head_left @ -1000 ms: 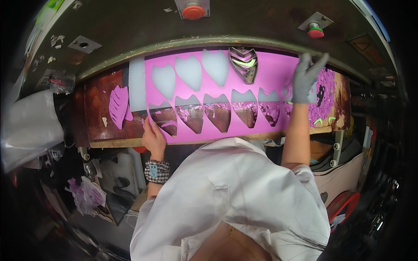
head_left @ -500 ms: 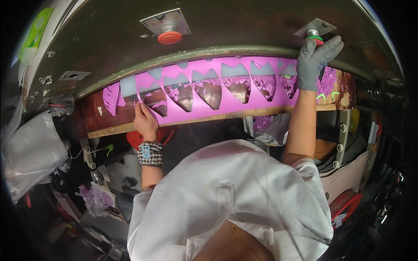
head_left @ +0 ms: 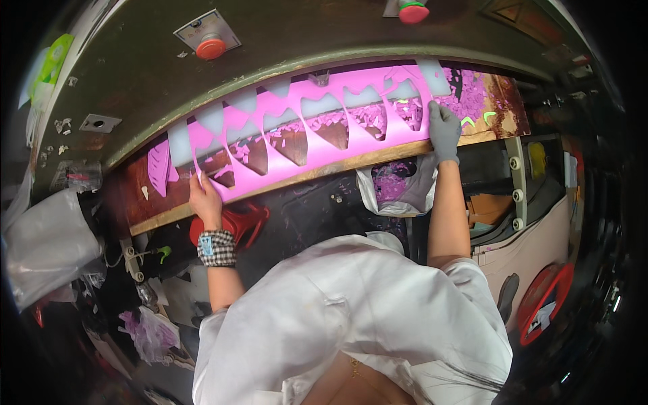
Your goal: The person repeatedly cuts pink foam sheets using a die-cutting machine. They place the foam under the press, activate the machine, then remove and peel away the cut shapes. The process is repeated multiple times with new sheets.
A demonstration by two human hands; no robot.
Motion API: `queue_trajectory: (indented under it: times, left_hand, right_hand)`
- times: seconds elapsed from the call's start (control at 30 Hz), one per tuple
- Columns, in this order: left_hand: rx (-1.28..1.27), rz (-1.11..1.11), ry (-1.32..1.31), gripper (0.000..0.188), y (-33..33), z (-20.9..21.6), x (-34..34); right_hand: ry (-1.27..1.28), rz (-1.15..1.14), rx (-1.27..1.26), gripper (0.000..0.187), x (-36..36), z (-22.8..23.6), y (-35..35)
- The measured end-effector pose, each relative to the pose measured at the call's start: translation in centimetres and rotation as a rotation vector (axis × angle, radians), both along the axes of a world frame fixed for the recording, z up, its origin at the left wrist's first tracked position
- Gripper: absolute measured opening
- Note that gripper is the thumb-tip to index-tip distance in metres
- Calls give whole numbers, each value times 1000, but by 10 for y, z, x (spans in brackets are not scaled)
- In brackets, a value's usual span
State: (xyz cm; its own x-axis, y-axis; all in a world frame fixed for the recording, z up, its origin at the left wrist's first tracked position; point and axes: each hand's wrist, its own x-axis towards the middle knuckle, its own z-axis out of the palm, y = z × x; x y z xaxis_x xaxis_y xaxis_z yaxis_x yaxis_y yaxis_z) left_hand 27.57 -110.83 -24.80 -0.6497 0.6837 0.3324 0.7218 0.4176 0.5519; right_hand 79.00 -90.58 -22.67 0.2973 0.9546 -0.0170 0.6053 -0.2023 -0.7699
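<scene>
A long pink sheet (head_left: 280, 173) with a row of pointed cut-out openings lies over the bench. My bare left hand (head_left: 206, 202) is closed on its near left corner. On my right hand (head_left: 444, 132) is a grey glove, and its fingers are closed on the sheet's right end. Through the openings show a pale blue-grey strip (head_left: 324, 105) and many small pink scraps (head_left: 368, 121). Several pink cut pieces (head_left: 159, 169) lie stacked left of the sheet.
A dark green machine beam (head_left: 283, 40) spans the far side, carrying two red push buttons (head_left: 210, 47). The bench has a wooden front edge (head_left: 304, 177). Below it hang a white bag (head_left: 368, 192) of pink scraps and a red stool (head_left: 246, 223). More scraps (head_left: 466, 101) lie at right.
My right hand has come down from the red button at the right to the sheet's right end. My left hand stays at the left corner. The whole view has turned and shifted.
</scene>
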Motion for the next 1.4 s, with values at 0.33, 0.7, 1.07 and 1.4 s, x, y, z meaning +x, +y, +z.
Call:
queue_trajectory:
  times: [0.33,0.7,1.07,1.4]
  left_hand:
    - [-145,99,14,30,-1,9,10]
    - [-221,150,-25,27,9,9,12]
    - [-327,124,-120,30,7,6,4]
    - [30,-7,-223,24,103,67,-34]
  right_hand:
    - [-565,385,503,45,-82,16,96]
    - [-271,612,264,14,-120,76,6]
    - [-227,672,59,22,-184,57,14]
    - [222,414,188,83,-278,13,91]
